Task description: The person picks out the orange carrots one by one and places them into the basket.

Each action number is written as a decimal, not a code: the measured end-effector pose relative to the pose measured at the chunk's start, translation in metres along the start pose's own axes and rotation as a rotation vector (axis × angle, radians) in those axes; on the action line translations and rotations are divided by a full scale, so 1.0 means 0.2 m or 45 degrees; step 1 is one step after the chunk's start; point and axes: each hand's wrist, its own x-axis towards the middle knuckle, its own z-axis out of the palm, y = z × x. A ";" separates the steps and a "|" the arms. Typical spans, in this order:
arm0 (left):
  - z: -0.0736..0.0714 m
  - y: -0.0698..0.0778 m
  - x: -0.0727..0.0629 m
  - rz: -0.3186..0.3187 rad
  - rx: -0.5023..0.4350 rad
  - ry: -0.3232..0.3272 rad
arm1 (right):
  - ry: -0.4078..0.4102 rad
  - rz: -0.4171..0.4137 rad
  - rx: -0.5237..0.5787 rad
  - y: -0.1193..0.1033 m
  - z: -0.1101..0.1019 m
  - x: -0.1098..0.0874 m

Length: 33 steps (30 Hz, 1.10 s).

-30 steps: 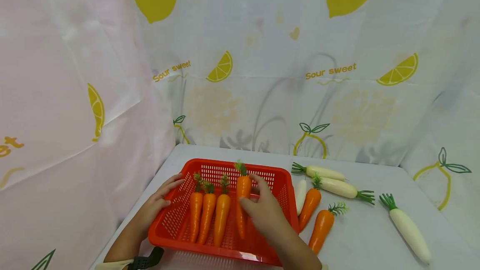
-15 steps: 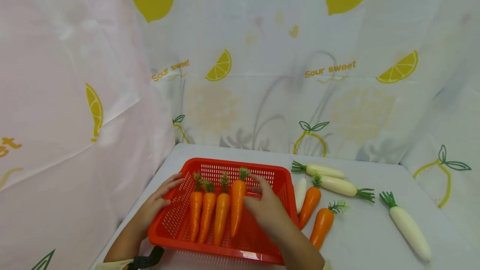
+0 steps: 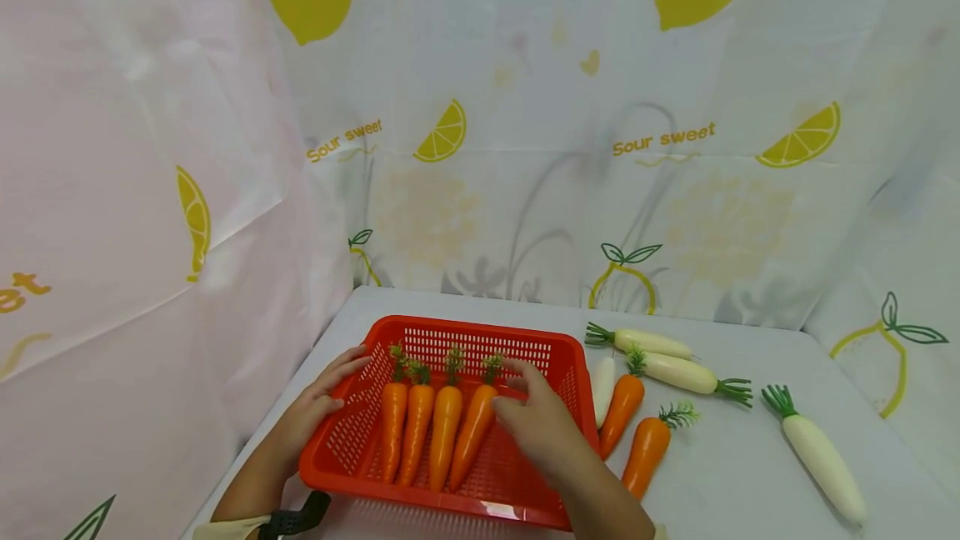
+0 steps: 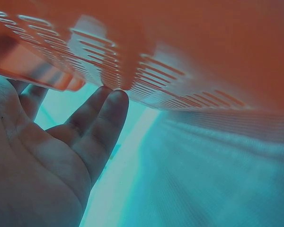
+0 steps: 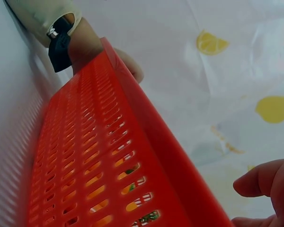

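Observation:
A red plastic basket [image 3: 435, 500] with slotted walls holds several orange carrots with leafy green tops, side by side in its left and middle part. The rightmost carrot [image 3: 471, 440] lies slanted, its top toward the back. Just right of it, my right hand [image 3: 542, 423] hovers over the basket, thumb and fingers spread around nothing. My left hand [image 3: 311, 411] rests against the basket's left side. In the left wrist view, its straight fingers [image 4: 104, 132] reach the slotted wall [image 4: 146, 78] from outside.
Right of the basket lie two more carrots, one near the wall [image 3: 621, 411] and one further out [image 3: 647, 452]. White radishes lie behind them, such as the middle one [image 3: 678, 373], and another [image 3: 825, 469] lies far right. A lemon-print curtain [image 3: 510, 190] encloses the white table [image 3: 735, 457].
The carrot from my right hand has gone left and down into the basket, beside the others. My right hand has let go of it. My left hand has stayed put.

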 end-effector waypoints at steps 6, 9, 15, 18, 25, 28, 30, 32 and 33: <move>0.00 0.00 0.01 -0.020 0.010 0.003 | 0.013 0.006 -0.032 0.00 -0.01 -0.01; 0.01 0.00 0.01 -0.025 0.024 0.004 | 0.026 0.006 -0.036 0.01 -0.01 -0.01; 0.01 0.00 0.01 -0.042 0.027 0.015 | 0.042 -0.006 0.001 0.01 -0.01 -0.01; 0.01 0.01 0.01 -0.047 0.017 0.015 | 0.059 -0.026 0.008 0.01 -0.02 -0.02; 0.02 0.01 0.01 -0.053 0.012 0.022 | 0.061 -0.080 0.005 0.01 -0.03 -0.04; 0.01 0.01 0.01 -0.038 0.016 0.015 | 0.062 -0.090 -0.015 0.01 -0.04 -0.06; 0.01 0.01 0.01 -0.026 0.021 0.011 | 0.058 -0.093 -0.023 0.02 -0.04 -0.06; 0.01 0.01 0.00 -0.021 0.022 0.008 | 0.047 -0.096 -0.026 0.02 -0.05 -0.07; 0.01 0.01 0.00 -0.019 0.024 0.006 | 0.044 -0.096 -0.028 0.03 -0.05 -0.07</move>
